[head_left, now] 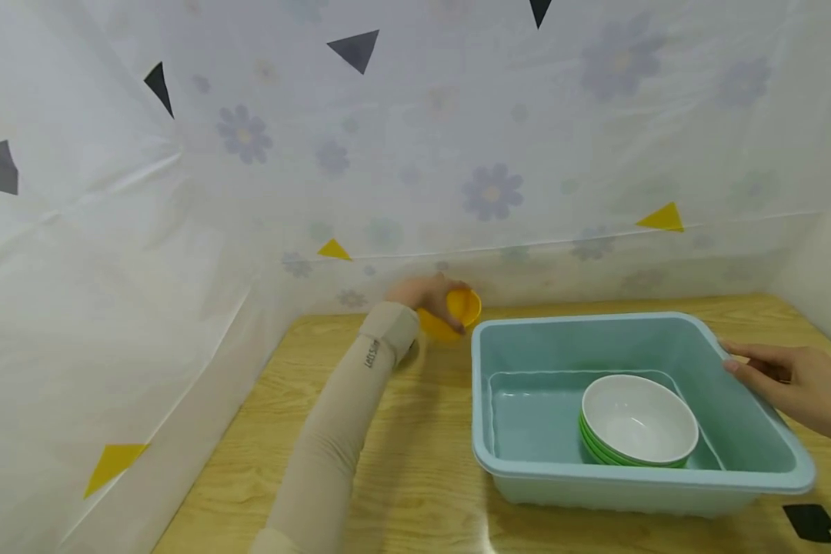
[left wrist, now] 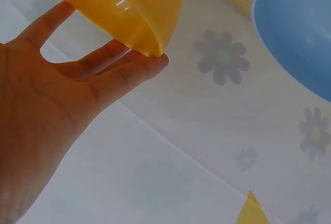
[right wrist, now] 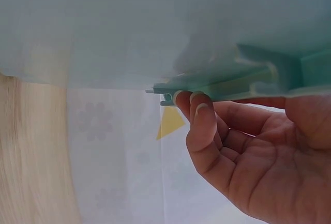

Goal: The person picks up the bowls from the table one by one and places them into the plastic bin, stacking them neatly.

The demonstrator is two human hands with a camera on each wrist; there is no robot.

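Wooden table before a flowered sheet: my left hand grips a yellow bowl beside the teal basin; my right hand curls under the basin's rim. Stacked bowls lie inside.

A beige sleeve with dark lettering covers the left arm.
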